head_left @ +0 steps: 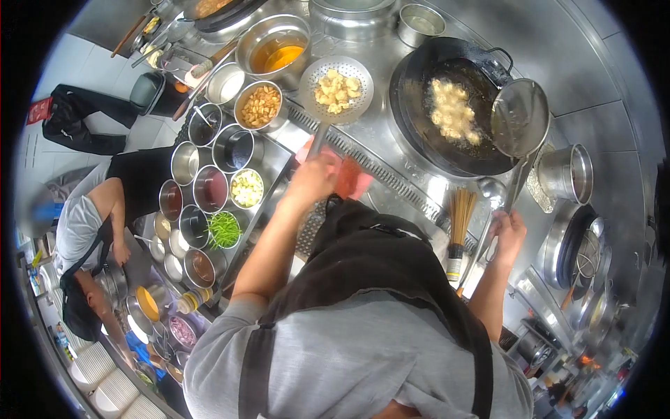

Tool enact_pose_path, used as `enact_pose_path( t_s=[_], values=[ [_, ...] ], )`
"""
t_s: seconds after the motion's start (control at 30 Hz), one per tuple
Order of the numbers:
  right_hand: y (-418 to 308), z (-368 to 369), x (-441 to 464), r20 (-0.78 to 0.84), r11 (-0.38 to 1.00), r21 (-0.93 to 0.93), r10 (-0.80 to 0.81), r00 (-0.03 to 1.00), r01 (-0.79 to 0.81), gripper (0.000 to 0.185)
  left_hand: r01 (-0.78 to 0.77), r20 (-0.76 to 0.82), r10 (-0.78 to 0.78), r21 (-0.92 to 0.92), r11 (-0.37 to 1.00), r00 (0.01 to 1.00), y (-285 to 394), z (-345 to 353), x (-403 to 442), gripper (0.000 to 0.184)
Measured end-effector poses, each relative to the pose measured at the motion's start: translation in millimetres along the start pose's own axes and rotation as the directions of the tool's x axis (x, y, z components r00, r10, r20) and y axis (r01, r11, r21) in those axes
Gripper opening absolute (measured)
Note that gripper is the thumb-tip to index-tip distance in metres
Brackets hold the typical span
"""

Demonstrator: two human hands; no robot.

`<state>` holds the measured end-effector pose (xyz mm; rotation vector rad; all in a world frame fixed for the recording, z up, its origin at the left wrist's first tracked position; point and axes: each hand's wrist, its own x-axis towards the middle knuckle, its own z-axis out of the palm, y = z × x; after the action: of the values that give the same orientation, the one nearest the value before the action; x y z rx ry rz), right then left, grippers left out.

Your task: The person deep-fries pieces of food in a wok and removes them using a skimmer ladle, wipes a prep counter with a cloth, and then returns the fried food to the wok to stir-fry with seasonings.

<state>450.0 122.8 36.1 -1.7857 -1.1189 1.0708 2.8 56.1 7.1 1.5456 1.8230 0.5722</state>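
My left hand (314,180) is closed round the handle of a perforated skimmer (309,87). Pale golden fried pieces (337,91) lie in its bowl, left of a black wok (407,119). In the wok's dark oil, more pieces (453,112) are frying amid bubbles. On the right, my right hand (507,234) is wrapped round the handle of a mesh strainer (520,115), whose round head overlaps the wok's right rim. A ladle (492,190) lies close beside that hand, its long handle slanting toward me. A bamboo wok brush (461,209) stands between the ladle and my apron.
Several metal pots crowd the left, holding browned chunks (261,106), chopped greens (224,230) and pale diced pieces (246,188). Behind them is a pot of amber liquid (278,56). A metal pot (569,173) stands at right. A co-worker (94,216) bends over containers at far left.
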Motion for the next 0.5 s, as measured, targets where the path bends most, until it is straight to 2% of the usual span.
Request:
enact_pose_path(
  t_s=[0.03, 0.07, 0.1, 0.13, 0.17, 0.2, 0.27, 0.3, 0.33, 0.37, 0.4, 0.43, 0.47, 0.5],
  values=[
    [0.4, 2.8, -0.1, -0.004, 1.0, -0.002, -0.002, 1.0, 0.002, 0.015, 0.088, -0.161, -0.054, 0.211, 0.973, 0.985, -26.1, 11.8, 2.9, 0.042],
    [-0.7, 9.4, -0.7, 0.019, 0.995, 0.089, 0.032, 0.999, -0.033, 0.015, 0.084, -0.159, -0.051, 0.209, 0.974, 0.986, -48.5, 23.4, 2.7, 0.042],
    [-2.1, 15.7, -1.7, 0.046, 0.981, 0.18, 0.065, 0.997, -0.072, 0.015, 0.2, -0.203, -0.149, 0.264, 0.944, 0.968, -69.2, 33.6, 0.9, 0.046],
    [-3.6, 19.6, -2.4, 0.043, 0.981, 0.179, 0.067, 0.997, -0.074, 0.015, 0.314, -0.251, -0.241, 0.313, 0.896, 0.938, -75.4, 34.7, -1.3, 0.05],
    [-5.6, 23.5, -2.2, 0.074, 0.985, 0.164, 0.035, 0.997, -0.047, 0.016, 0.399, -0.12, -0.38, 0.252, 0.882, 0.917, -81.7, 35.1, 0.0, 0.068],
    [-8.6, 26.7, -1.6, 0.104, 0.989, 0.148, 0.003, 0.995, -0.018, 0.017, 0.393, -0.117, -0.375, 0.252, 0.884, 0.92, -87.0, 33.7, -1.1, 0.068],
    [-27.8, 25.2, -0.6, 0.08, 0.998, 0.066, -0.015, 0.997, 0.01, 0.017, 0.359, 0.046, -0.357, -0.054, 0.932, 0.933, -104.9, 36.4, -2.0, 0.074],
    [-37.1, 24.1, 0.7, 0.053, 0.999, 0.001, -0.05, 0.997, 0.05, 0.017, 0.381, 0.073, -0.375, -0.132, 0.915, 0.924, -119.6, 38.9, 0.6, 0.077],
    [-44.2, 23.2, 2.1, 0.033, 0.994, -0.064, -0.084, 0.996, 0.086, 0.018, 0.377, 0.066, -0.371, -0.151, 0.914, 0.926, -107.5, 25.5, -0.4, 0.074],
    [-47.6, 19.3, 5.6, -0.036, 0.994, -0.018, -0.105, 0.994, 0.105, 0.018, 0.417, 0.122, -0.399, -0.197, 0.887, 0.909, -95.2, 11.2, -4.4, 0.072],
    [-48.1, 11.1, 12.5, -0.03, 0.994, -0.018, -0.106, 0.994, 0.106, 0.018, 0.461, 0.174, -0.429, -0.241, 0.854, 0.886, -68.6, -11.7, -10.2, 0.07],
    [-46.9, 1.1, 23.0, -0.059, 0.987, -0.04, -0.155, 0.986, 0.153, 0.017, 0.465, 0.165, -0.436, -0.242, 0.852, 0.885, -79.3, -15.2, -11.3, 0.07],
    [-46.2, -7.0, 32.0, -0.088, 0.978, -0.064, -0.204, 0.975, 0.199, 0.017, 0.407, 0.143, -0.383, -0.229, 0.884, 0.912, -97.9, -19.0, -10.5, 0.068],
    [-47.5, -10.4, 35.7, -0.158, 0.95, -0.214, -0.263, 0.952, 0.228, 0.016, 0.348, 0.122, -0.328, -0.212, 0.913, 0.937, -109.5, -23.9, -8.4, 0.065]
  ],
)
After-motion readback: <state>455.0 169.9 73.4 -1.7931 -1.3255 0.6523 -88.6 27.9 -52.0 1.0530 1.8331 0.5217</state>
